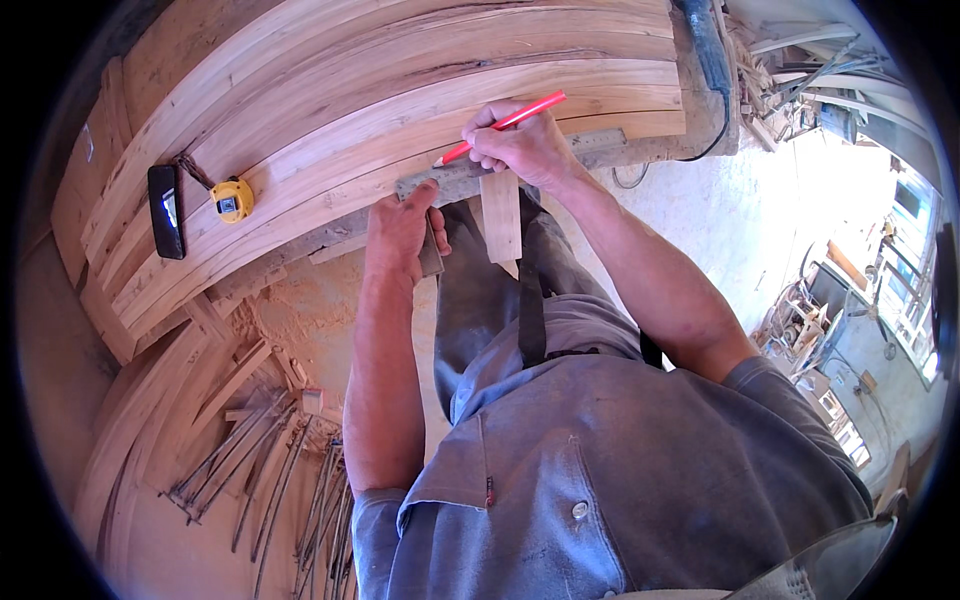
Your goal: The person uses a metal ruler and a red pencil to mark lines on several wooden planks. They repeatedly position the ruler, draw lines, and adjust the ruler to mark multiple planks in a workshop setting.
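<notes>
On the table [709, 128] I see long wooden planks [350, 125]; along their near edge lies the metal carpenter's square [460, 179], its stock [432, 260] clamped in my left hand [402, 228]. My right hand [527, 150] pinches a red pencil [528, 110], tip just beside the blade [596, 141].

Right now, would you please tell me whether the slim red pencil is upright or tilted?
Tilted: the slim red pencil slants in the right hand, tip leftward.

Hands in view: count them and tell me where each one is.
2. The left hand grips the metal square at the near edge of the wooden boards; the right hand, farther right, holds the red pencil.
</notes>
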A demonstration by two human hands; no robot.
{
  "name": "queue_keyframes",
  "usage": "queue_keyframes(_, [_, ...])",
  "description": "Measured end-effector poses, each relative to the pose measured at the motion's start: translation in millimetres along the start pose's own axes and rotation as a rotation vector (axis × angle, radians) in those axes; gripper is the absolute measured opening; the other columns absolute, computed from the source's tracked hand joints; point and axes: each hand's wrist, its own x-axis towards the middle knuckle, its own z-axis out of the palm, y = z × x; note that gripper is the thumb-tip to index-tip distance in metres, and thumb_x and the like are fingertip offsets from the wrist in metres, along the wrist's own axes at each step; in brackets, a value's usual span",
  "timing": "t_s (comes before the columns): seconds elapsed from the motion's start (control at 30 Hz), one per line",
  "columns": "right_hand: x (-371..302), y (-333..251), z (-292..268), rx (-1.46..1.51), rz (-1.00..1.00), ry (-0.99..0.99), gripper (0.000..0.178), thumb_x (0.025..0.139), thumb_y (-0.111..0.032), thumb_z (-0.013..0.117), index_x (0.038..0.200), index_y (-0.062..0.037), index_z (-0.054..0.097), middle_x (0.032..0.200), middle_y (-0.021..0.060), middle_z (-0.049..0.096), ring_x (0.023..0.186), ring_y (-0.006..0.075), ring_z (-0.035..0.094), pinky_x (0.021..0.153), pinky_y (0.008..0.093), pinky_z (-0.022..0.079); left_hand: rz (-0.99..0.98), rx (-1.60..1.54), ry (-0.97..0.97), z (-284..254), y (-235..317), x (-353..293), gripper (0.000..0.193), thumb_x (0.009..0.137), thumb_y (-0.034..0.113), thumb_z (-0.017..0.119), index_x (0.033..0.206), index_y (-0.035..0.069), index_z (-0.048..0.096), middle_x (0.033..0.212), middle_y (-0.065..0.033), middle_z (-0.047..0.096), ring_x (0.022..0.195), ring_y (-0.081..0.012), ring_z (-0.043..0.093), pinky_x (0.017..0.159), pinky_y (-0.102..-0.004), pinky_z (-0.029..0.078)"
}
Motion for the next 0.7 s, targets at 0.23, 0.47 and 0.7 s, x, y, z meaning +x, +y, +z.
queue_keyframes(0.23, [1,4,-1,-0.028,0.0,-0.005,0.018,0.09,-0.016,0.07,0.093,0.001,0.07,0.074,0.0064,0.067,0.062,0.0078,0.06,0.053,0.0214,0.046,0.008,-0.006,-0.019,-1,-1,2,0.029,0.093,0.022,0.063,0.104,-0.004,0.055,0.06,-0.0085,0.055,0.043,-0.0183,0.052,0.04,-0.0346,0.045])
queue_keyframes(0.47, [0,2,0,-0.027,0.005,0.011,0.018,0.09,-0.016,0.07,0.094,0.0015,0.069,0.074,0.007,0.067,0.061,0.0078,0.059,0.053,0.0216,0.046,0.018,-0.006,-0.01,0,0,0,0.025,0.093,0.023,0.064,0.095,-0.001,0.058,0.06,-0.0078,0.055,0.044,-0.0186,0.052,0.042,-0.0361,0.045])
queue_keyframes(0.7, [4,7,-13,0.168,-0.06,-0.025,0.016,0.089,-0.013,0.071,0.094,0.002,0.069,0.071,0.0055,0.063,0.058,0.009,0.054,0.051,0.0241,0.042,0.011,-0.005,-0.004,0,-1,1,0.027,0.093,0.021,0.063,0.099,-0.004,0.057,0.06,-0.0087,0.055,0.043,-0.0189,0.052,0.04,-0.0356,0.045])
